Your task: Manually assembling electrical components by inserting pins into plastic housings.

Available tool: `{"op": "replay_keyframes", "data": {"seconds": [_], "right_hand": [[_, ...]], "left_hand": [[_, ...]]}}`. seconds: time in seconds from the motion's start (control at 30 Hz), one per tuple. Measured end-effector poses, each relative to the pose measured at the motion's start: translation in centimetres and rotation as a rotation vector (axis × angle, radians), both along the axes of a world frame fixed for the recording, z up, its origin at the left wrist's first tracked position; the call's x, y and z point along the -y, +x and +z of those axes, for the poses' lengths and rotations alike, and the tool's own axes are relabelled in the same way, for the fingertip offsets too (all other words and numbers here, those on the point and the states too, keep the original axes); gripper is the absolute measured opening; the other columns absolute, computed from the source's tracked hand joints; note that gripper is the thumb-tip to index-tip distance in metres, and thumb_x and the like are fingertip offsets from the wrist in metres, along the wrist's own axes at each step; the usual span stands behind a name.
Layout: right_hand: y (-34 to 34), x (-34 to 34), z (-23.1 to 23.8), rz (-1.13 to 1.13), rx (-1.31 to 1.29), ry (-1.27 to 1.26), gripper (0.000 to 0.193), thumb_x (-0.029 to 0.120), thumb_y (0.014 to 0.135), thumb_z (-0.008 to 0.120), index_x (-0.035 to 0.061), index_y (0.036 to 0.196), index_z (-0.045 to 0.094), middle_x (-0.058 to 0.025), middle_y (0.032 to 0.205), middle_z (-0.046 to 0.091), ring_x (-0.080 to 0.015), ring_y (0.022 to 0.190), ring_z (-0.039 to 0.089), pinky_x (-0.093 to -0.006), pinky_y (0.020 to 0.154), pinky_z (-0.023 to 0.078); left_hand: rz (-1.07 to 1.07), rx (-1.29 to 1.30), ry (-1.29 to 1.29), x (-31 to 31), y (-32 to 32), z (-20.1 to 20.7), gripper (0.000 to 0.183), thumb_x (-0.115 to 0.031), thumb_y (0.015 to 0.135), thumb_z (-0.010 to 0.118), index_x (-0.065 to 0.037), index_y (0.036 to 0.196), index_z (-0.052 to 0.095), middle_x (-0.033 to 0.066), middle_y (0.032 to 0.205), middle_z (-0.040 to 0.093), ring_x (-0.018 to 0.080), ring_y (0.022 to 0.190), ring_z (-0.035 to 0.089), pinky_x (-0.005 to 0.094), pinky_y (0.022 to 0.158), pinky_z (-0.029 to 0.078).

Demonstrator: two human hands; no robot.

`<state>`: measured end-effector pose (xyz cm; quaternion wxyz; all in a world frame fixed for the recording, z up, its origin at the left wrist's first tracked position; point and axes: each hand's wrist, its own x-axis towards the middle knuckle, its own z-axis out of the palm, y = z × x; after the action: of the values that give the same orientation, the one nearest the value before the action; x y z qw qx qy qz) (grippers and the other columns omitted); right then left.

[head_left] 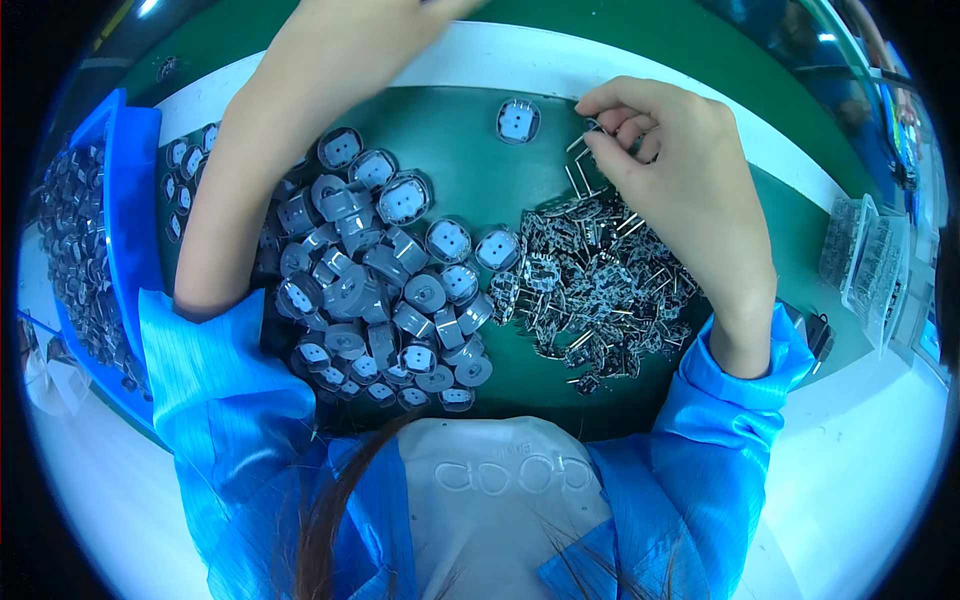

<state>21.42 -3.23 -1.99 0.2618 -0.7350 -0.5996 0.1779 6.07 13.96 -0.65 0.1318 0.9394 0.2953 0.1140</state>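
Observation:
My left hand (365, 40) stretches past the far side of the green mat, over the white strip. Its fingers are blurred and cut off by the upper edge, so any hold is hidden. My right hand (665, 135) is closed in a pinch above the far right of the mat, gripping a small circuit board with long metal pins (583, 165). Under that hand lies a heap of similar pinned circuit boards (600, 290). A single grey housing with a pale blue inside (517, 121) sits apart, to the left of my right fingertips.
A large pile of grey round housings (380, 280) covers the mat's left half, beside the boards. At the far left stands a blue bin (130, 200) full of small dark parts. Clear plastic trays (865, 265) stand at the right, near a small black object (819, 340).

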Motion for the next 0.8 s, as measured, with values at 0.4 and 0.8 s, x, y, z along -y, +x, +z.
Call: {"op": "replay_keyframes", "data": {"seconds": [0.4, 0.8], "right_hand": [[0.2, -0.8, 1.4, -0.001, -0.681, 0.002, 0.016, -0.004, 0.092, 0.067, -0.0027, 0.106, 0.074, -0.0114, 0.117, 0.066, -0.0138, 0.094, 0.067, -0.0277, 0.081, 0.056], [-0.9, -1.2, 1.6, -0.145, -0.361, 0.334, 0.016, 0.0, 0.084, 0.078, -0.0019, 0.1, 0.075, -0.0077, 0.098, 0.074, -0.0124, 0.091, 0.07, -0.0256, 0.085, 0.056]], "left_hand": [[-0.43, 0.191, -0.46, 1.5, -0.7, -2.3, 0.039, -0.004, 0.071, 0.083, 0.0, 0.104, 0.063, 0.0085, 0.103, 0.068, 0.0192, 0.087, 0.068, 0.0304, 0.073, 0.057], [-0.184, 0.466, -1.068, 2.8, -0.8, -1.4, 0.034, 0.008, 0.08, 0.078, 0.007, 0.111, 0.063, 0.0153, 0.109, 0.071, 0.0195, 0.099, 0.072, 0.0303, 0.089, 0.06]]}}
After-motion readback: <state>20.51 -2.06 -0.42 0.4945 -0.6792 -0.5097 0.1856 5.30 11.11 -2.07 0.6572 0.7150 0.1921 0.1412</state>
